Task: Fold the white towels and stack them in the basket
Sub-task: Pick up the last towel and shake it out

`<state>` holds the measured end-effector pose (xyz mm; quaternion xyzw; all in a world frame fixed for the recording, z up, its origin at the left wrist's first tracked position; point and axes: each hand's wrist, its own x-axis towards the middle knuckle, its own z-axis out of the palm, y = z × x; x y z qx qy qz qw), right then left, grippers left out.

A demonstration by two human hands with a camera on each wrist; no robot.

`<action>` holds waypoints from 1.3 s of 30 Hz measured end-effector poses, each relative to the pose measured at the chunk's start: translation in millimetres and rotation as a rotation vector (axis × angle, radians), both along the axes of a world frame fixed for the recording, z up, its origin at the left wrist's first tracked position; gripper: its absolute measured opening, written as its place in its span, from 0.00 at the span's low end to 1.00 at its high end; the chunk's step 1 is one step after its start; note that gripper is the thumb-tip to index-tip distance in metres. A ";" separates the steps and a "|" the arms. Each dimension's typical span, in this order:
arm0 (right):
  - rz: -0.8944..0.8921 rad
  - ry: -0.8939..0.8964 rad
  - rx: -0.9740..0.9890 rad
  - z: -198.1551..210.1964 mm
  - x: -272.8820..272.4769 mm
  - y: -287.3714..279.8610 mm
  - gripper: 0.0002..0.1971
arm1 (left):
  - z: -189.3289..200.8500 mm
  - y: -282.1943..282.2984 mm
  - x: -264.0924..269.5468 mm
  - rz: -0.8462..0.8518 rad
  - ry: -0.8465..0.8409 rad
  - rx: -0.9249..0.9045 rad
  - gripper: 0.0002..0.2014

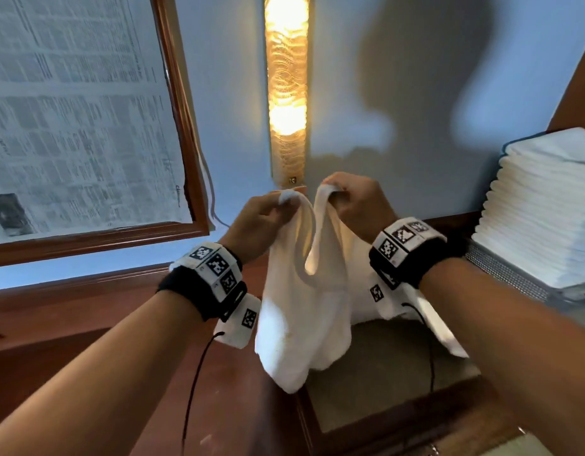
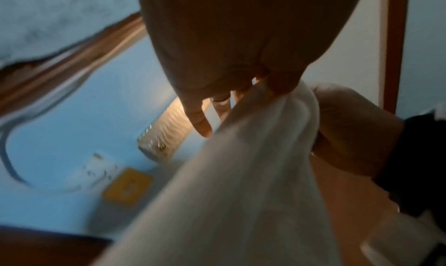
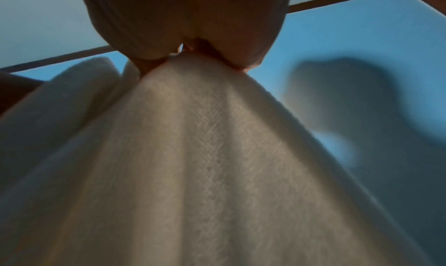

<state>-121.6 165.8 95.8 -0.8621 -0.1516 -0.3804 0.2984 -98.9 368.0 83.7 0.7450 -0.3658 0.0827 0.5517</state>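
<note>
While a white towel [image 1: 304, 311] is held up in the air above the wooden surface [image 1: 87, 324], one top corner is pinched by the left hand [image 1: 255, 222] and the other by the right hand [image 1: 357, 209]. Both corners are held close together, with the cloth sagging between them. A stack of folded towels [image 1: 541, 205] is observed at the right, in a basket [image 1: 501, 268].

Both forearms reach forward, raised — left hand [image 1: 258, 222] and right hand [image 1: 357, 205] close together, fingers pinched shut.

Soft woven white cloth towel [image 1: 304, 311], glossy reddish wood frame [image 1: 182, 103].
</note>
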 end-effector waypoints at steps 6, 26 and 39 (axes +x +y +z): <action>-0.056 0.095 0.015 0.8 -8.8 -32.9 0.12 | -18.9 -70.9 1.9 0.049 0.197 -0.100 0.14; 0.038 0.441 0.169 -61.5 -3.5 -55.8 0.10 | -16.9 -54.0 -25.7 0.148 0.318 -0.208 0.15; 0.061 -0.075 -0.179 -37.4 -89.3 76.2 0.21 | -1.6 63.2 -96.1 0.228 0.112 -0.034 0.22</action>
